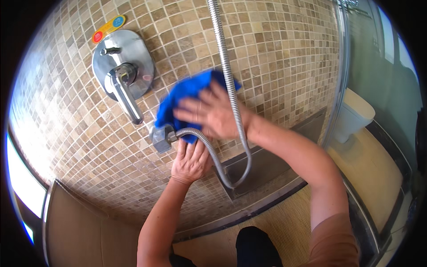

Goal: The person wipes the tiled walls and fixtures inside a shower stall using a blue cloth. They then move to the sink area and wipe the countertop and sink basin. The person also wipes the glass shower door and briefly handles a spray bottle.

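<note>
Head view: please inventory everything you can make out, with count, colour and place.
Cloth: 1, blue, against the wall under the right hand
Tap: 1, silver, upper left
Sticker: 1, red, yellow and blue, above the tap
Hose: 1, silver, looping down centre
Hose fitting: 1, silver, below the tap
Tiled wall: 1, beige and brown, behind these
Glass panel: 1, greenish, right
Toilet: 1, white, right
Floor: 1, tan, bottom
Sleeve: 1, brown, lower right
Right hand: 1, bare, spread over the cloth
Left hand: 1, bare, below the cloth, fingertips hidden
</note>
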The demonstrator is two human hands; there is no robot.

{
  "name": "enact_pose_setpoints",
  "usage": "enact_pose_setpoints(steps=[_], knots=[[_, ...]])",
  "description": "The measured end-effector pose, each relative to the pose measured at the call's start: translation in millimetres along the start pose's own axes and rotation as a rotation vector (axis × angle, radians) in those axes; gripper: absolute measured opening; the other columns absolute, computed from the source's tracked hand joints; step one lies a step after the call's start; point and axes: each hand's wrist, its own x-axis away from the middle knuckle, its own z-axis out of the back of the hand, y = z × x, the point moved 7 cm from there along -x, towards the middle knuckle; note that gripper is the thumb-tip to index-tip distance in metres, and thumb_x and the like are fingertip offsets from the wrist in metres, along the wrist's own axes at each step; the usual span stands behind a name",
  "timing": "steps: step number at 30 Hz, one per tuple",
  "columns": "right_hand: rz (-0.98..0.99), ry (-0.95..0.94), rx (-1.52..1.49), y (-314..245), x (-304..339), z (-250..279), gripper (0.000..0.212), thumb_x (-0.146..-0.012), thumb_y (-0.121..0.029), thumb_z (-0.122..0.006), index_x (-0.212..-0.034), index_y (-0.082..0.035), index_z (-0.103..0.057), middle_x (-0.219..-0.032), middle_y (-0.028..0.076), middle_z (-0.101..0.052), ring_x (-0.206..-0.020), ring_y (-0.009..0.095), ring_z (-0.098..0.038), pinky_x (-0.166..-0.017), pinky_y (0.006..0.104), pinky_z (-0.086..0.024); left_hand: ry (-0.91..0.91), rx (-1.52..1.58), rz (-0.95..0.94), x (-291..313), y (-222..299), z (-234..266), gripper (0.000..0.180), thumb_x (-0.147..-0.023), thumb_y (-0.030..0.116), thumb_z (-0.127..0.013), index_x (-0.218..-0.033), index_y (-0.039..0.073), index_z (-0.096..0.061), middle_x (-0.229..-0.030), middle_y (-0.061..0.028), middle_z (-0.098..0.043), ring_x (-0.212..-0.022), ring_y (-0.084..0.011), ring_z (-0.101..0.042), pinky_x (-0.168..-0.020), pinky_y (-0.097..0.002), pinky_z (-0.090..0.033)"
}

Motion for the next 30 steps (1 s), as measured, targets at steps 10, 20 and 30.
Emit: enact_pose_setpoints(steps=[10, 20, 30], knots=[[-0.728, 0.276, 0.072, 86.5, 174.8, 17.2, 0.065, -0.103, -0.041, -0.050, -0.157, -0.006, -0.036, -0.162, 0.027, -0.028, -0.147, 0.052, -0.027, -0.117, 0.0617, -0.021, 0.031, 0.012, 0.038, -8.1, 11.5, 3.3, 0.057, -0.091, 0.030, -0.063, -0.140, 0.002, -0.059, -0.153, -0.0182, -0.049, -0.142, -0.0386, -0.045, -0.121, -0.0597, -0.026], [-0.659, -0.044, -0.477, -64.2, 239.3, -40.5, 0.064, -0.094, -0.041, -0.061, -0.147, -0.007, -0.049, -0.154, 0.026, -0.035, -0.140, 0.054, -0.030, -0.117, 0.0683, -0.017, -0.001, -0.025, 0.026, -7.5, 7.3, -3.9, 0.061, -0.091, 0.032, -0.057, -0.143, 0.001, -0.054, -0.154, -0.0208, -0.047, -0.144, -0.0422, -0.041, -0.122, -0.0607, -0.021], [-0.997, 0.448, -0.016, 130.4, 278.6, -12.3, 0.060, -0.105, -0.045, -0.042, -0.145, -0.001, -0.049, -0.158, 0.029, -0.034, -0.144, 0.055, -0.028, -0.117, 0.0650, -0.021, -0.072, -0.033, 0.046, -4.5, 9.0, -9.4, 0.065, -0.092, 0.033, -0.054, -0.146, -0.003, -0.048, -0.156, -0.0230, -0.042, -0.149, -0.0442, -0.034, -0.124, -0.0614, -0.016]])
